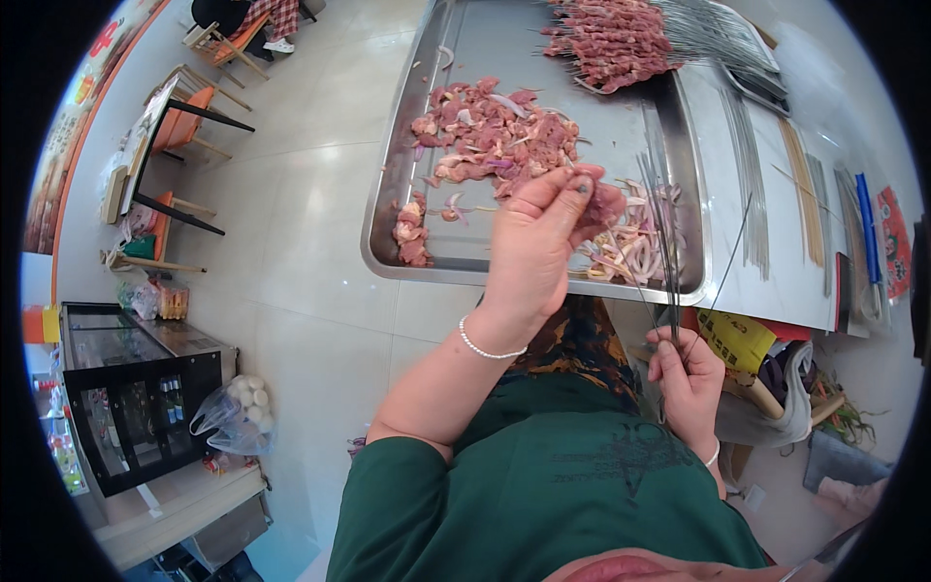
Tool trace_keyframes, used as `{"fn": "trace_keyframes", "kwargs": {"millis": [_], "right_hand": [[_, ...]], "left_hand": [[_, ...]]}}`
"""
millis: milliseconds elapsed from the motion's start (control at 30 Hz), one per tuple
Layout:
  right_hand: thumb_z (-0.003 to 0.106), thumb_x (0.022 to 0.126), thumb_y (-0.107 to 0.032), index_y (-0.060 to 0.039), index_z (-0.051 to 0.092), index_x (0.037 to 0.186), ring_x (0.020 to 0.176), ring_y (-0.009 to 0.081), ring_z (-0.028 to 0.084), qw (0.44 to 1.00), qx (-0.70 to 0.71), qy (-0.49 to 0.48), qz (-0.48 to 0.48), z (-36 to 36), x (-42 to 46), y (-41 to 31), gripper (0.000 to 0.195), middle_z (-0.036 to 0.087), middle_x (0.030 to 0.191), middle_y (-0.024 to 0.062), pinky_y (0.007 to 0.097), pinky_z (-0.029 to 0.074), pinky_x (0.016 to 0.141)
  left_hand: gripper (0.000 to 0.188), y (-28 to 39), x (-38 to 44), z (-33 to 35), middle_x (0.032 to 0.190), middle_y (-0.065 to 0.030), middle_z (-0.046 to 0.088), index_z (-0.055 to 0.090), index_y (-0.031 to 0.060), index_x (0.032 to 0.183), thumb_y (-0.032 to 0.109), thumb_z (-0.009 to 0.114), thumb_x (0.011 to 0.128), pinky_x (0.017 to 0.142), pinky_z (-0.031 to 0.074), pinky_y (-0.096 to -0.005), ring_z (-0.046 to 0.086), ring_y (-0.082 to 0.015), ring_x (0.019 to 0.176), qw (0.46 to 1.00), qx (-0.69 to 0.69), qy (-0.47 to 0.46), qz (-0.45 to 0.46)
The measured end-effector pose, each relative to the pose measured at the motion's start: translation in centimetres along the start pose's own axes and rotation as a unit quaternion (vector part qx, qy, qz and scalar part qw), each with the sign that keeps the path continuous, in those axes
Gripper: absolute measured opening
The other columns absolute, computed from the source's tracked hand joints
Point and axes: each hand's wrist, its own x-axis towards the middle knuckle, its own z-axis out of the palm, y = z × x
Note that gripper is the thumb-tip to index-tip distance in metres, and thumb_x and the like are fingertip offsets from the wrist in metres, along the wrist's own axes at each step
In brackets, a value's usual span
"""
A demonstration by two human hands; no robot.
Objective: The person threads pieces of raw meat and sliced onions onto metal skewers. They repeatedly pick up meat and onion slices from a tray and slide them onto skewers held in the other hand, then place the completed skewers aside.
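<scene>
My left hand (pixel 538 225) is pinched on a piece of raw meat (pixel 602 205) above the steel tray (pixel 473 270). In my right hand (pixel 687 375), low in front of the tray's near edge, is a bundle of thin metal skewers (pixel 668 247). Most point up and away; one slants left to the meat, and whether it pierces it is hidden by my fingers. Another leans out to the right. Loose raw meat pieces (pixel 502 138) lie in the tray, mixed with onion strips. Sliced onion (pixel 644 233) is heaped in its near right corner.
Meat-loaded skewers (pixel 614 44) are stacked at the tray's far right. Right of it, bare metal skewers (pixel 749 189) and bamboo sticks (pixel 804 193) lie on the white table (pixel 782 291). Leftward stand a glass-fronted cooler (pixel 142 393) and orange chairs (pixel 185 120); a seated person is farther back.
</scene>
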Motion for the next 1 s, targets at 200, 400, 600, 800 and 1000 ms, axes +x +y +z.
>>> {"fn": "trace_keyframes", "kwargs": {"millis": [200,400,600,800,1000], "right_hand": [[0.053,0.098,-0.003,0.0053,0.064,0.106,0.063,0.0043,0.051,0.999,0.036,-0.001,-0.009,1.1,1.4,-1.2,0.016,0.058,0.071,-0.0004,0.0191,0.039,0.057],[0.051,0.1,-0.007,0.0035,0.062,0.11,0.054,0.002,0.044,0.994,0.088,-0.056,0.035,1.3,2.2,-2.7,0.018,0.058,0.069,0.0005,0.0176,0.034,0.05],[0.05,0.101,-0.009,0.0016,0.06,0.11,0.048,0.0002,0.04,0.992,0.108,-0.049,0.045,0.4,2.3,-2.2,0.018,0.056,0.067,0.0004,0.0156,0.029,0.043],[0.05,0.101,-0.01,-0.0002,0.061,0.109,0.052,0.0002,0.042,0.989,0.134,-0.054,0.043,-0.3,2.6,-1.4,0.017,0.056,0.067,-0.0012,0.0159,0.029,0.045],[0.05,0.101,-0.009,-0.0006,0.061,0.108,0.057,0.0012,0.047,0.989,0.131,-0.053,0.05,-1.3,2.6,-1.3,0.016,0.056,0.07,-0.0016,0.0167,0.031,0.046]], "left_hand": [[0.017,-1.7,-1.2,1.0,0.095,-0.0106,0.069,0.06,-0.0002,0.112,0.01,0.051,0.101,0.082,0.058,-0.0327,0.069,-0.02,0.09,0.998,0.037,-0.053,-0.029],[0.017,0.1,-0.7,1.0,0.099,-0.0111,0.069,0.058,0.0006,0.114,0.01,0.052,0.1,0.082,0.057,-0.0334,0.069,-0.0187,0.091,0.992,0.108,-0.065,-0.017],[0.021,5.4,7.5,-2.0,0.092,-0.0065,0.071,0.065,0.001,0.11,0.011,0.06,0.092,0.075,0.053,-0.0273,0.068,-0.0143,0.085,0.847,0.517,-0.024,0.119],[0.021,6.0,17.4,-5.5,0.085,-0.016,0.07,0.073,0.0066,0.09,0.023,0.068,0.079,0.076,0.054,-0.0397,0.068,-0.0325,0.079,0.418,0.886,-0.043,0.197],[0.022,4.9,20.0,-5.5,0.078,-0.0139,0.07,0.073,0.0052,0.088,0.025,0.069,0.079,0.075,0.054,-0.0391,0.069,-0.0285,0.079,0.362,0.912,-0.039,0.191]]}}
